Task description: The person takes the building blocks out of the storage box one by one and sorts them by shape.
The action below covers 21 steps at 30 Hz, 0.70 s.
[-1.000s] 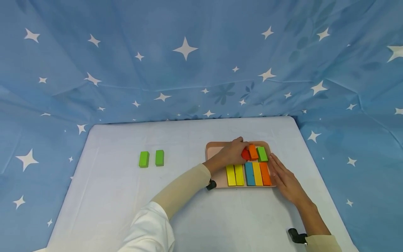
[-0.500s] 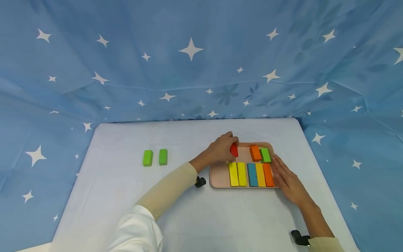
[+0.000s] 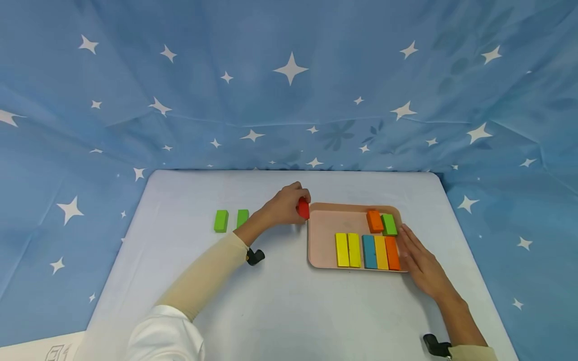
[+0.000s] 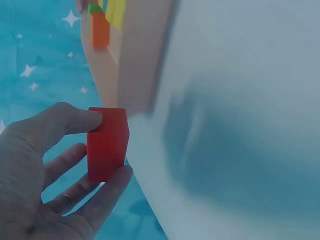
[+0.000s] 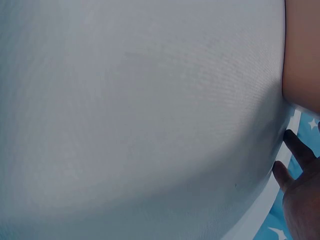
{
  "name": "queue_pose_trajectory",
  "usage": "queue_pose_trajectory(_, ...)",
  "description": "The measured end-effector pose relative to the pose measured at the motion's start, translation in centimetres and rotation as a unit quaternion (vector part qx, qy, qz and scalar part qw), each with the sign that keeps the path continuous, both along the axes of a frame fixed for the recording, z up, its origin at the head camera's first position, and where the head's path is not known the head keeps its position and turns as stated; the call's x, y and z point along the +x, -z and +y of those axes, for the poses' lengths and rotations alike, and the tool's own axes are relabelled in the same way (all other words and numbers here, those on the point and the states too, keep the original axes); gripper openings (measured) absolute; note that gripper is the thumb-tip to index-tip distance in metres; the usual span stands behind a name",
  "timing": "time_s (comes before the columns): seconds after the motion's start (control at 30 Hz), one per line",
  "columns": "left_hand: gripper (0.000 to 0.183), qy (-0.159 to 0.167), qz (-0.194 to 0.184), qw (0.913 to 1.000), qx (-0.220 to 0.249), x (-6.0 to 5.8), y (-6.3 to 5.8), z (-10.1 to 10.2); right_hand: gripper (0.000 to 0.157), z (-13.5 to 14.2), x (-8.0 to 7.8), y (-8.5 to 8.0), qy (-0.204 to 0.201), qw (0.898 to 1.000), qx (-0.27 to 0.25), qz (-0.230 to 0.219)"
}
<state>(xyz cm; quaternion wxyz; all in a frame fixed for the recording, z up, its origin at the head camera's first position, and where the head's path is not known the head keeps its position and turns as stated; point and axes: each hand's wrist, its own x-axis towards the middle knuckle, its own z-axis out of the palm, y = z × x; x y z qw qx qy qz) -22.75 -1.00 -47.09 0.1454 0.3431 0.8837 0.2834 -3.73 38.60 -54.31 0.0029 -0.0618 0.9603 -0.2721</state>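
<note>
My left hand point(image 3: 286, 204) pinches a red block point(image 4: 106, 145) between thumb and fingertips, just outside the tray's far left corner. In the left wrist view the block is above the tabletop. The pink tray point(image 3: 322, 230) holds two yellow blocks point(image 3: 342, 249), a blue block point(image 3: 369, 252), an amber block point(image 3: 381, 252) and a long orange block point(image 3: 392, 253) in its near row. Behind them lie a short orange block point(image 3: 374, 221) and a green block point(image 3: 389, 224). My right hand point(image 3: 422, 260) rests with straight fingers along the tray's right edge.
Two green blocks stand apart on the white table to the left, one farther left point(image 3: 221, 221) and a second green block point(image 3: 242, 217) partly behind my left wrist. A blue star-patterned curtain point(image 3: 289, 110) hangs behind the white table point(image 3: 280, 311).
My left hand has carried the red block leftward, from beside the short orange block to outside the tray. The right hand keeps its place at the tray's edge while the head view shifts slightly.
</note>
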Motion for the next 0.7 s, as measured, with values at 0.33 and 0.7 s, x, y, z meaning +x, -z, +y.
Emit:
queue_pose_trajectory(0.33, 0.041, -0.015, -0.007, 0.9995, -0.027, 0.2, 1.0, -5.3, 0.063, 0.0, 0.0, -0.1, 0.012, 1.000, -0.005, -0.018)
queue_pose_trajectory(0.7, 0.040, -0.042, -0.017, 0.9979, -0.046, 0.9, 2.2, -9.6, 0.062, -0.1, -0.2, 0.2, 0.009, 1.000, -0.009, -0.025)
